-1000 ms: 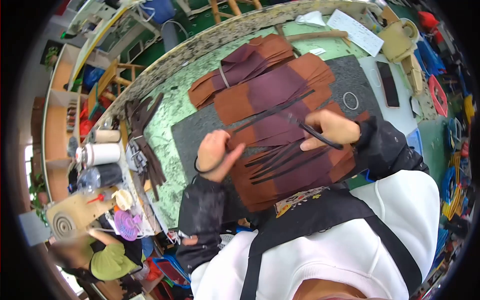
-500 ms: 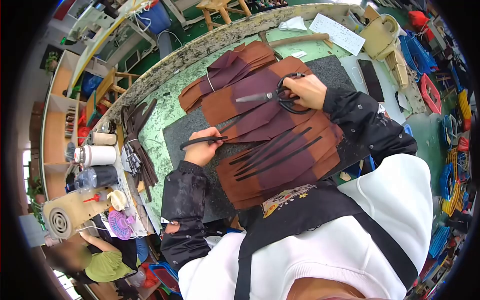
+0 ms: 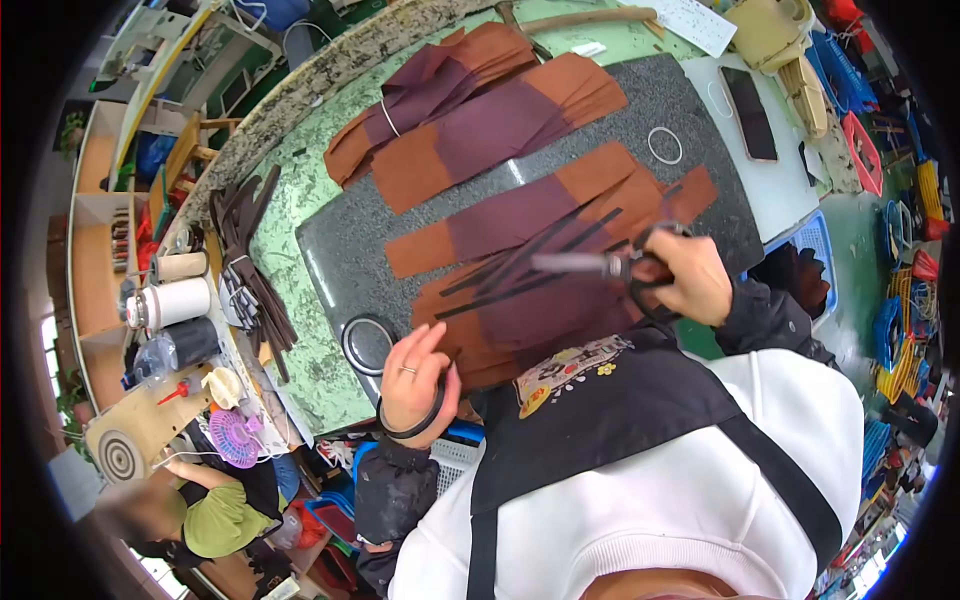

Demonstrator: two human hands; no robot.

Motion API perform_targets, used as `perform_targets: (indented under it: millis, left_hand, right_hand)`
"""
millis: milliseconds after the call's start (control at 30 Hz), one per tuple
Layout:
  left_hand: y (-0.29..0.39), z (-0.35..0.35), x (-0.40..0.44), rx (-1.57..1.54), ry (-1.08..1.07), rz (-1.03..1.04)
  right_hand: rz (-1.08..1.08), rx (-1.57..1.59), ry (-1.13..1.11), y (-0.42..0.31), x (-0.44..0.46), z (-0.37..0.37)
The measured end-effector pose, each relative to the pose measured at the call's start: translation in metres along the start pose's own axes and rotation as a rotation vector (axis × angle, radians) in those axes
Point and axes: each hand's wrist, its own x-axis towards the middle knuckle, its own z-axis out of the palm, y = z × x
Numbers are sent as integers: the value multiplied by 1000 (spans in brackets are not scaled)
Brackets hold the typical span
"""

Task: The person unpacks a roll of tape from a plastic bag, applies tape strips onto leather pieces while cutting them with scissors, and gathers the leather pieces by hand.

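Observation:
My right hand (image 3: 692,280) grips black-handled scissors (image 3: 580,263), whose blurred blades point left over the near stack. Several black strips (image 3: 490,293) lie across this stack of brown and maroon pieces (image 3: 520,325). My left hand (image 3: 412,385) is at its left edge, fingers apart, with a black band looped around the hand. Behind the near stack lies a separate brown and maroon piece (image 3: 500,222). Farther back are another layered stack (image 3: 490,130) and a bundle (image 3: 430,85) tied with a pale band. A black ring (image 3: 368,345) rests beside my left hand.
A dark mat (image 3: 340,240) lies on the green table. A white ring (image 3: 664,146), a phone (image 3: 748,113) and a blue basket (image 3: 815,240) are to the right. Dark strips (image 3: 240,240) and a white bottle (image 3: 170,303) are left. A person in green (image 3: 215,520) sits lower left.
My right hand and the scissors have come down and to the right. My left hand has moved down toward me. One brown and maroon piece now lies apart from the back stack, baring the mat between them.

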Motion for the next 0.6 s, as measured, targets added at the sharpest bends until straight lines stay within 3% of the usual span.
perform_targets:
  millis: [33, 100, 200, 300, 367, 433, 500, 533, 600]
  left_hand:
    - [14, 0, 11, -70, 62, 4]
    - [42, 16, 43, -18, 51, 236]
    - [37, 60, 40, 51, 10, 213]
    - [30, 51, 24, -22, -11, 122]
    - [25, 43, 23, -465, 1, -102]
    - [25, 36, 27, -911, 19, -323]
    - [44, 35, 52, -956, 12, -179]
    - [49, 35, 59, -955, 5, -160]
    - [56, 34, 72, -888, -79, -177]
  right_hand:
    - [13, 7, -11, -7, 4, 6]
    - [299, 267, 52, -35, 30, 23]
    - [152, 205, 48, -25, 44, 57]
    - [276, 37, 82, 2, 36, 44]
    - [299, 48, 141, 6, 38, 31]
    - [284, 339, 181, -1, 38, 17]
    - [251, 837, -5, -32, 45, 17]
    - [247, 834, 15, -42, 48, 18]
    - [280, 993, -201, -58, 53, 20]
